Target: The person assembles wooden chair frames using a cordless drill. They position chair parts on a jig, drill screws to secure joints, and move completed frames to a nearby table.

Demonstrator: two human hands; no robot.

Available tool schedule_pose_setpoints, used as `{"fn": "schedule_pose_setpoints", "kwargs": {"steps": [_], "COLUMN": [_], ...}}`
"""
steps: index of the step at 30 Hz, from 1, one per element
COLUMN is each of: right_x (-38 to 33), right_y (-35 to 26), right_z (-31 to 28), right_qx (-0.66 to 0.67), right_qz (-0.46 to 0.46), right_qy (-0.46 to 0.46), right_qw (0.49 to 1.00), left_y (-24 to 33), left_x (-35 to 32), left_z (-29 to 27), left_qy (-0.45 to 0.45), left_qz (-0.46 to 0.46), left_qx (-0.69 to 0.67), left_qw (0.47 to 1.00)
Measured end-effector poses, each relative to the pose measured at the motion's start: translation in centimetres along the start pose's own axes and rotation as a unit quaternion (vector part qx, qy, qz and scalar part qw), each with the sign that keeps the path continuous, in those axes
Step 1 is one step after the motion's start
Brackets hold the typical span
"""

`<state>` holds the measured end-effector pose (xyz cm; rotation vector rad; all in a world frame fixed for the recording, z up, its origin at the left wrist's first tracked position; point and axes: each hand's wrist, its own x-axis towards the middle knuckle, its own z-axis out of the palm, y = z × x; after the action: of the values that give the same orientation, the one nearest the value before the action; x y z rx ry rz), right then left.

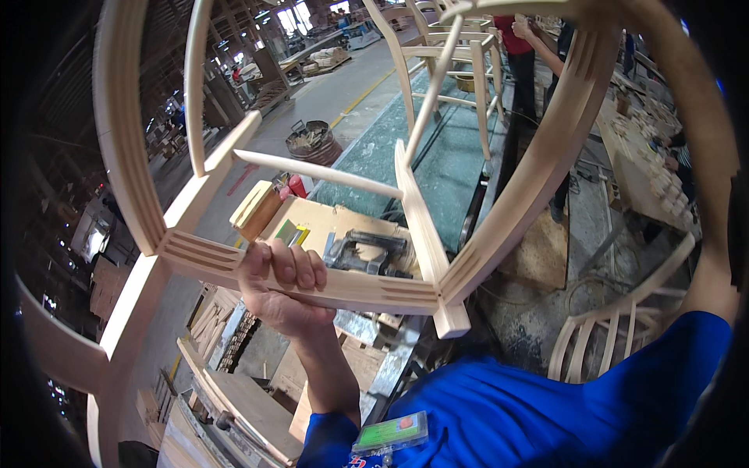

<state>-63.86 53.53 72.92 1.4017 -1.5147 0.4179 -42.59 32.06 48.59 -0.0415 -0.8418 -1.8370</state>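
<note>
An unpainted wooden chair frame (pixel 363 288) with curved, grooved rails, slim stretchers and straight legs is held up in front of me, tilted and filling much of the head view. My left hand (pixel 282 287) wraps round its near rail, with the fingers curled over the top. My right arm (pixel 706 148) reaches up along the right side. At the top right edge my right hand (pixel 612 9) is dark, blurred and partly cut off beside the upper end of the frame, so its fingers cannot be made out.
Beyond the frame, a green conveyor (pixel 367 152) carries more wooden chairs (pixel 472 66). Below lies a workbench (pixel 312 214) with a black power tool (pixel 370 251) and a wood block (pixel 256 210). A scrap-filled drum (pixel 314 144), a slatted chair part (pixel 616 335) and co-workers (pixel 524 39) stand around.
</note>
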Motion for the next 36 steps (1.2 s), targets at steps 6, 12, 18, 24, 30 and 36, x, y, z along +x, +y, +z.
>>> {"fn": "schedule_pose_setpoints", "kwargs": {"steps": [6,12,18,24,30,36], "right_x": [0.4,-2.6,-5.6,-6.2,-7.1,-11.2], "right_y": [14.3,24.5,27.6,30.2,34.4,23.5], "right_z": [12.6,23.2,32.1,37.5,42.1,41.4], "right_qx": [0.076,0.046,0.121,0.21,0.13,0.235], "right_qz": [0.115,0.001,0.146,0.126,0.054,0.072], "right_qy": [-0.082,-0.096,-0.142,-0.149,-0.088,-0.178], "right_qw": [0.987,0.994,0.971,0.958,0.986,0.953], "left_y": [-9.2,-17.1,-21.1,-23.4,-26.3,-26.5], "left_x": [5.7,10.3,13.0,15.2,19.6,26.9], "left_z": [2.6,3.6,3.7,3.2,3.7,1.6], "left_qy": [0.075,0.135,0.177,0.175,0.183,0.109], "left_qz": [-0.048,-0.115,-0.13,-0.132,-0.174,-0.17], "left_qx": [0.032,0.043,0.062,0.074,0.119,0.241], "left_qw": [0.996,0.983,0.974,0.973,0.96,0.949]}}
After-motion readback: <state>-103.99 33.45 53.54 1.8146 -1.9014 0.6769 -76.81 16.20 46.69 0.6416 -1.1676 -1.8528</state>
